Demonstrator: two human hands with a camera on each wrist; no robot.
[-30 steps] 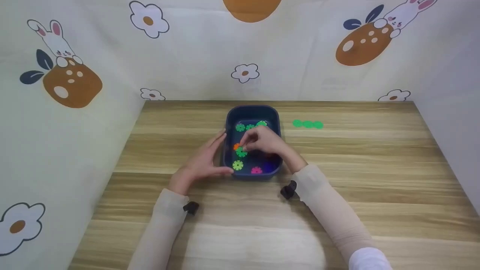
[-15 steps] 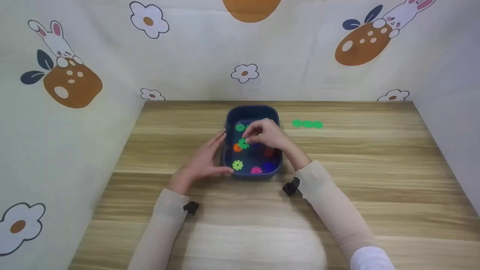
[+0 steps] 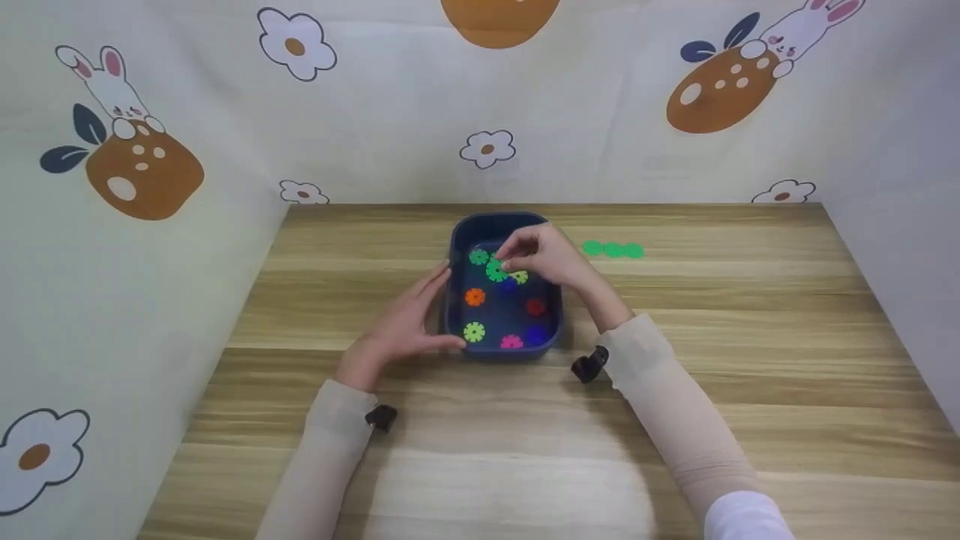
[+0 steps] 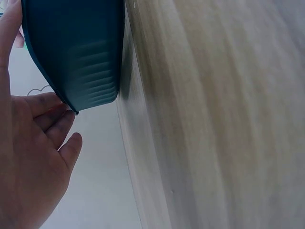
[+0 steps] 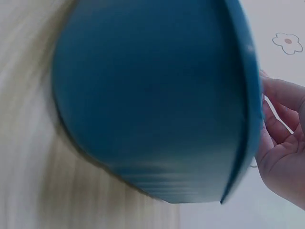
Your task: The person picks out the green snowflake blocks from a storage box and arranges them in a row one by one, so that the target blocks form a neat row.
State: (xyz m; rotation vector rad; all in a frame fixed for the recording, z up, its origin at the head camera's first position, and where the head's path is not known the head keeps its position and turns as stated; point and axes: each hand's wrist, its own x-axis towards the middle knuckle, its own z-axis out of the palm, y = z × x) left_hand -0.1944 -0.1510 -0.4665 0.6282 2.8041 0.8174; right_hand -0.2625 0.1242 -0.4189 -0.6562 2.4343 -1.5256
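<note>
A dark blue plastic bin (image 3: 448,315) stands on the wooden table. My left hand (image 3: 405,319) rests along its left side, fingers extended at the rim and thumb at the near left corner. In the left wrist view, fingertips of the left hand (image 4: 40,143) touch the bin's rim. My right hand (image 3: 551,255) is over the far part of the bin, pinching a green notched disc (image 3: 495,271) between thumb and fingertips. From the right wrist, the bin's wall (image 5: 157,95) hides the held disc and the fingertips.
Inside the bin lie several notched discs, including an orange one (image 3: 475,297), a yellow-green one (image 3: 474,331), a pink one (image 3: 511,342) and a red one (image 3: 535,307). Right of the bin, three joined green discs (image 3: 613,250) lie on the table (image 3: 712,300). A patterned cloth (image 3: 390,105) hangs behind.
My right hand has moved away from me and slightly right with the green disc, from near the orange disc to the bin's far part. My left hand stays at the bin's side.
</note>
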